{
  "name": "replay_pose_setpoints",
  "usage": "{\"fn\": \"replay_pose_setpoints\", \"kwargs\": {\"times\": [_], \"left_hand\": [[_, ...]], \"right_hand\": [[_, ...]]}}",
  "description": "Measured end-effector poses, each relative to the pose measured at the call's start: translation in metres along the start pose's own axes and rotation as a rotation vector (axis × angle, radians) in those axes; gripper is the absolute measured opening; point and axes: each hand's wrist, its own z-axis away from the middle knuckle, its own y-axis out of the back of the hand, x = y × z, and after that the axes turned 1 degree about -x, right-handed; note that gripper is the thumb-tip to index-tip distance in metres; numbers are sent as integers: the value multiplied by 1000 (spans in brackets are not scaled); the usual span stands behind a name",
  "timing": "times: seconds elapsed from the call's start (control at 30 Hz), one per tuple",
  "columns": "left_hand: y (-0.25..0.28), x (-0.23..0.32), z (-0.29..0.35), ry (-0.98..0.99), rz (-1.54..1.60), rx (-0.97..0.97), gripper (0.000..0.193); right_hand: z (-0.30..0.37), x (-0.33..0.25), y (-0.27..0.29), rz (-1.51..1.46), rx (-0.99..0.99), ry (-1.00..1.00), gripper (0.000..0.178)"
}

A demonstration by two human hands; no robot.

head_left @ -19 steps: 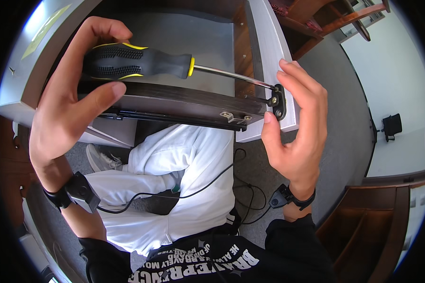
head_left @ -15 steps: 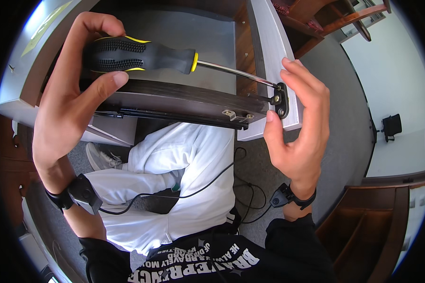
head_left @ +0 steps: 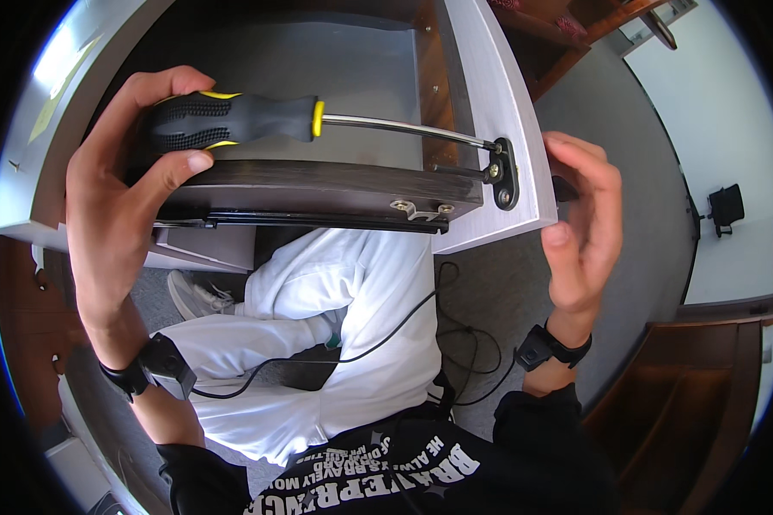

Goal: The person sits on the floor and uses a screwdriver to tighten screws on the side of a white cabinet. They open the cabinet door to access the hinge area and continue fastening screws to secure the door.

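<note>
My left hand (head_left: 116, 202) is closed round the black-and-yellow handle of a screwdriver (head_left: 275, 118). Its metal shaft runs rightward, and the tip meets the top screw of a black oblong bracket (head_left: 506, 174). That bracket sits on the inner face of a pale wood-grain drawer front (head_left: 498, 94), where the dark drawer side (head_left: 318, 183) joins it. My right hand (head_left: 586, 219) is beyond the drawer front's outer side, fingers curved and thumb apart. Between them shows a small dark piece (head_left: 564, 190), partly hidden; I cannot tell whether the hand touches it.
Under the drawer side runs a black slide rail (head_left: 301, 221), with a small metal clip (head_left: 421, 211) near its end. A black cable (head_left: 369, 343) hangs across my lap between the wrist devices. Dark wooden furniture (head_left: 687, 386) stands at the right.
My right hand has left the bracket and the drawer front's edge and moved right, to its outer side. The screwdriver's tip stays at the top screw; the view has shifted slightly.
</note>
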Motion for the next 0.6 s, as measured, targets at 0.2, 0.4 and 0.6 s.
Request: {"fn": "replay_pose_setpoints", "kwargs": {"times": [0.2,0.4,0.6], "left_hand": [[6,0,-3,-112,-214,-52,41],[10,-3,-4,-179,-228,-78,39],[15,-3,-4,-24,-206,-132,45]], "right_hand": [[3,2,-9,-233,-10,-39,28],[-3,6,-9,-250,-16,32,17],[-5,6,-10,-205,-13,57,15]]}}
